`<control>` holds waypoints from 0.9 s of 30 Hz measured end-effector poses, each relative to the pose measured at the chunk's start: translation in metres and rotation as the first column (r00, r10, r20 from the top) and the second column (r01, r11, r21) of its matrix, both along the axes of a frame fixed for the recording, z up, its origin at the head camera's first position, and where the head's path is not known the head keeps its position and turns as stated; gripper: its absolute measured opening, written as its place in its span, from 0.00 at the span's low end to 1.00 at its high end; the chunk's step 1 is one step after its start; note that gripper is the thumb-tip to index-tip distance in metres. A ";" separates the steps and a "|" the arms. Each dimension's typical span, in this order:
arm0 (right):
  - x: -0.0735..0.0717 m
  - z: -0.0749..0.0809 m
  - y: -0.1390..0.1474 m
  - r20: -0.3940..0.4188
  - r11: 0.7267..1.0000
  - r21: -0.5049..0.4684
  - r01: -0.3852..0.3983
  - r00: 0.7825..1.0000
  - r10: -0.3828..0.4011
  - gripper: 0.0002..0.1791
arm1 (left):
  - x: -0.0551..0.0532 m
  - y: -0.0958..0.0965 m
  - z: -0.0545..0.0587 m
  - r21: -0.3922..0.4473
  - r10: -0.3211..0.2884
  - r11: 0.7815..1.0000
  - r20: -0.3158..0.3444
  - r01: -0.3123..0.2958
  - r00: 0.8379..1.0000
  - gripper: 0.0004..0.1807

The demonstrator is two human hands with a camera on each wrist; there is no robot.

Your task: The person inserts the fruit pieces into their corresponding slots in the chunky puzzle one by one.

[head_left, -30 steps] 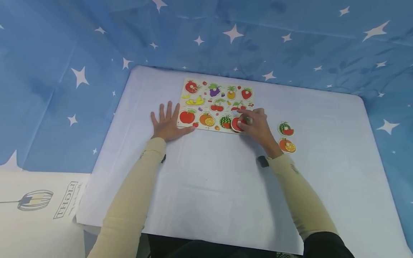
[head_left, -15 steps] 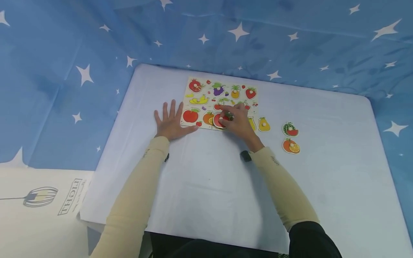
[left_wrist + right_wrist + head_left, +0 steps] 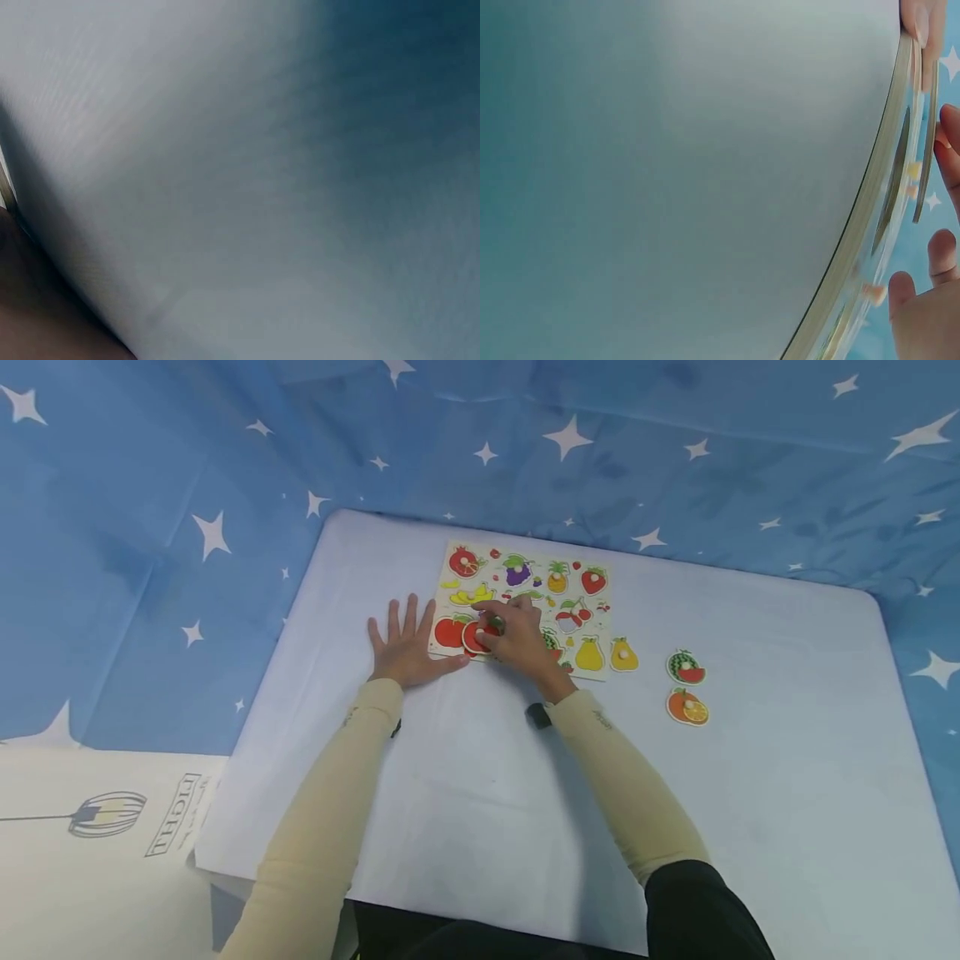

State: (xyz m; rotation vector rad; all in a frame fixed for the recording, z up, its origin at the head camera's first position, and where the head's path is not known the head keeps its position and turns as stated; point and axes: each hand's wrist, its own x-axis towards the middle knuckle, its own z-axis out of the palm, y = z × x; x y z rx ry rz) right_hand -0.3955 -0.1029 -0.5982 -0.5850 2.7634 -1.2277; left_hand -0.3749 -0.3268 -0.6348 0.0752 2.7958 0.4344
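Observation:
In the head view my left hand [image 3: 408, 653] lies flat with fingers spread at the left edge of a fruit puzzle board [image 3: 579, 675], its thumb along the front edge. My right hand [image 3: 521, 639] pinches a red apple puzzle piece [image 3: 472, 637] over the board's front left, partly covering the printed apple [image 3: 449, 632]. Seen edge-on in the right wrist view, the apple piece [image 3: 928, 154] is tilted just above the board [image 3: 881, 150], its knob between fingertips. The left wrist view mostly shows blurred pale surface and a bit of hand.
Right of the board lie a loose pear piece [image 3: 623, 654], a watermelon piece [image 3: 686, 667] and an orange piece [image 3: 687, 707]. Knobbed pieces such as the pineapple [image 3: 557, 578] and strawberry [image 3: 593, 581] sit on the board. Blue starred cloth [image 3: 630, 468] rises behind the white table [image 3: 450, 827].
My right hand has carried the apple piece leftward along the board's front row, from right of the watermelon to the printed apple, uncovering the pear. My left hand stays at the board's edge.

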 end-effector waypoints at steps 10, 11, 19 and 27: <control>-0.010 0.001 -0.029 0.037 0.999 0.028 -0.033 0.999 0.032 0.21 | -0.003 -0.002 -0.004 -0.001 0.004 1.000 0.002 -0.004 1.000 0.71; -0.011 0.001 -0.031 0.037 0.999 0.031 -0.039 0.999 0.038 0.21 | -0.003 -0.002 -0.003 0.000 0.004 1.000 0.005 -0.004 1.000 0.70; -0.015 0.000 -0.045 0.070 0.996 0.072 -0.046 0.997 0.041 0.20 | -0.004 -0.002 -0.006 -0.005 -0.006 1.000 0.002 0.006 1.000 0.71; -0.015 0.002 -0.053 0.085 0.994 0.104 -0.036 0.996 0.027 0.22 | -0.004 -0.002 0.003 0.006 0.001 1.000 0.050 -0.002 0.999 0.69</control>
